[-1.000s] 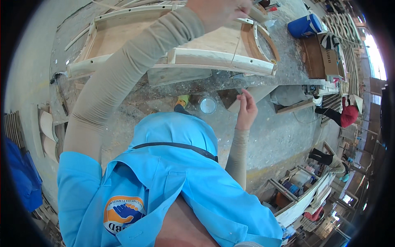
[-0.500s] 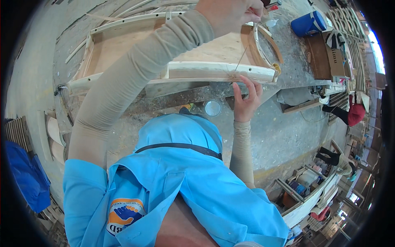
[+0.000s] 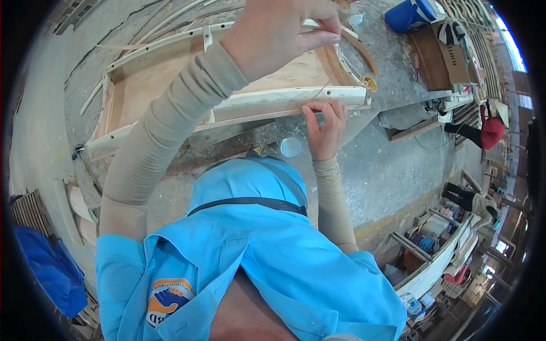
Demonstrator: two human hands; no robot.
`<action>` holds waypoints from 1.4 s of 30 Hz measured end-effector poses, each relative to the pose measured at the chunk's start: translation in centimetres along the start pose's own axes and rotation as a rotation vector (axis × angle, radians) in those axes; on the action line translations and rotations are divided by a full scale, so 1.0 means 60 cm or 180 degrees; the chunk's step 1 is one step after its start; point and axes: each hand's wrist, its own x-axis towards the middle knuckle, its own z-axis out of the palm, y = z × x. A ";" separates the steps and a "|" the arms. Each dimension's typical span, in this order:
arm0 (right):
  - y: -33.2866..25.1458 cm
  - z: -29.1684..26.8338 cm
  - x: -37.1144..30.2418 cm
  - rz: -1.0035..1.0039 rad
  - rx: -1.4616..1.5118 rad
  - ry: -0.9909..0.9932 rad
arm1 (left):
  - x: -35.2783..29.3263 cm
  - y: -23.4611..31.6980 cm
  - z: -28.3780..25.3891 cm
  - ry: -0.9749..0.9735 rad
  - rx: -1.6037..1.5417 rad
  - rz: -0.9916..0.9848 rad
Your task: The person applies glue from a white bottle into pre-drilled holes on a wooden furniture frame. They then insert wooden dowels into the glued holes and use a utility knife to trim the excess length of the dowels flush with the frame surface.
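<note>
The wooden frame (image 3: 284,79) lies directly ahead of the operator, partly covered by the left forearm (image 3: 170,108). The left hand (image 3: 278,34) is raised over the frame, thumb and forefinger drawn into a near-closed pinch; whether a strand end lies between them cannot be told. The right hand (image 3: 329,129) is at the lower edge of the near rail (image 3: 267,101), fingers bent and thumb close to the forefinger; what it grips, if anything, cannot be told. A thin strand (image 3: 322,90) crosses the rail just above the right hand. Possible faults: the strand may slip or snap if pulled unevenly, or catch on the rail edge if drawn across it at an angle; a fingertip may pick up a splinter if slid along the bare wood; the frame may shift if the rail is pressed hard on one side. The raised left forearm may also hide part of the work and cause misplacement. Compared with the frame half a second earlier, the right hand's fingers have closed from a wider loop, a shorter length of strand is visible, and the left hand appears larger in view, while the yellow piece (image 3: 370,83) remains at the frame's right corner
</note>
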 end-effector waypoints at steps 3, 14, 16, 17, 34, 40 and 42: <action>-0.009 0.008 -0.009 0.0082 -0.0033 0.0214 | -0.017 -0.008 -0.015 -0.0101 0.0082 -0.0115; 0.046 -0.037 0.008 0.1343 0.1472 0.1643 | -0.120 -0.018 -0.016 -0.0205 0.0346 -0.0646; 0.084 -0.081 0.003 0.1553 0.1686 0.1909 | -0.143 -0.015 -0.020 -0.0250 0.0239 -0.0772; 0.117 -0.104 -0.012 0.1465 0.1574 0.2024 | -0.157 -0.011 -0.022 -0.0291 0.0171 -0.0816; 0.510 -0.199 -0.602 0.3900 -0.2049 -0.2188 | -0.473 0.056 -0.198 0.0932 0.1614 -0.2255; 0.486 -0.145 -0.411 0.2463 -0.1404 -0.0904 | -0.648 0.052 -0.289 0.0904 0.2452 -0.3237; 0.389 -0.118 -0.300 0.2733 -0.1075 -0.1167 | -0.706 0.042 -0.306 0.0904 0.2312 -0.3555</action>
